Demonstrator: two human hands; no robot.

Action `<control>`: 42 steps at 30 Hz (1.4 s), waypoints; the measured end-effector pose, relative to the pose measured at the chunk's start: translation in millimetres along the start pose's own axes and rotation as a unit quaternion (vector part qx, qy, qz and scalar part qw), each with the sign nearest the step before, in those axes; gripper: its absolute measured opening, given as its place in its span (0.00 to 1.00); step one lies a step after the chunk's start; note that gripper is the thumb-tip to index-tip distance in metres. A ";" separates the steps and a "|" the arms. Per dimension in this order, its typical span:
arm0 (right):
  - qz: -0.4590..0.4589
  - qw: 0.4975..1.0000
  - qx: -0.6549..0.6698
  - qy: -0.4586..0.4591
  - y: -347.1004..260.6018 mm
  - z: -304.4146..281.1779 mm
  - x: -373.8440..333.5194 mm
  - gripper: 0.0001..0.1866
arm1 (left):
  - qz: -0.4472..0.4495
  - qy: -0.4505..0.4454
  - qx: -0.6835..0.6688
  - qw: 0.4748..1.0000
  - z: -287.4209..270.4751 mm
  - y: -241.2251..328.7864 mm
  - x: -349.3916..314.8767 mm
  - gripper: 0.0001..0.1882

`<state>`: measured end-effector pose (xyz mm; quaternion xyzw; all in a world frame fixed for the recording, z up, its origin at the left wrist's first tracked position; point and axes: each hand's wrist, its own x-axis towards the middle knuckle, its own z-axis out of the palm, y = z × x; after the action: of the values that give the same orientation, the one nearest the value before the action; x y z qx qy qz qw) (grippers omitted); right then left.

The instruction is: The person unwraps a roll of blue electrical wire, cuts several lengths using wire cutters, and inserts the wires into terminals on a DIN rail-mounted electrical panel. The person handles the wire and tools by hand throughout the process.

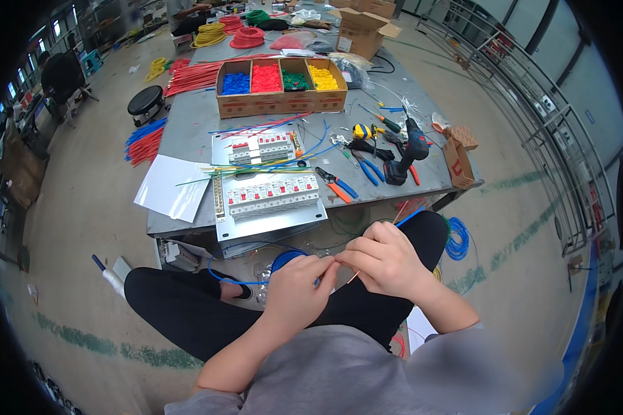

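Over my lap, my left hand (298,289) and my right hand (384,259) meet at the fingertips, both closed in a pinch. A blue wire (237,281) runs from the left into my left hand. A blue length (411,216) also comes out above my right hand; whether it is the same wire is hidden by the fingers. Below my right fingers a thin copper-coloured strand (354,278) sticks out. Beyond my hands, on the table edge, lies a metal mounting plate (270,225) with rows of circuit breakers (273,196) and loose coloured wires across it.
The grey table (194,124) bears a divided cardboard box (277,104) of coloured caps, wire strippers (337,185), pliers (369,169), a cordless drill (407,152) and a tape measure (362,131). A blue wire coil (457,241) lies on the floor at right. A round stool (145,102) stands at left.
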<state>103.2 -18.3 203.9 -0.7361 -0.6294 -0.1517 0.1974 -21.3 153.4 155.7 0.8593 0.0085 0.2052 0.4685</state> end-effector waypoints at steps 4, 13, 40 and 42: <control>-0.021 1.000 -0.009 0.015 7.2 2.6 19.1 0.17 | -0.005 0.021 -0.003 1.000 -15.1 -16.1 -0.2 0.09; 0.111 0.988 0.065 0.090 163.0 13.1 85.1 0.07 | -0.270 -0.103 -0.204 0.935 -170.0 -154.9 19.5 0.13; 0.216 0.939 0.226 -0.143 292.0 215.9 172.7 0.08 | -0.383 -0.120 -0.192 0.896 -138.7 -320.2 152.4 0.12; 0.242 0.931 0.221 -0.160 307.7 216.4 177.2 0.09 | -0.386 -0.102 -0.219 0.890 -140.3 -324.4 155.7 0.12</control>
<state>430.0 199.6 67.3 -0.8183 -0.4729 0.1638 0.2828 128.3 480.0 13.9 0.6798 0.2469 -0.0838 0.6855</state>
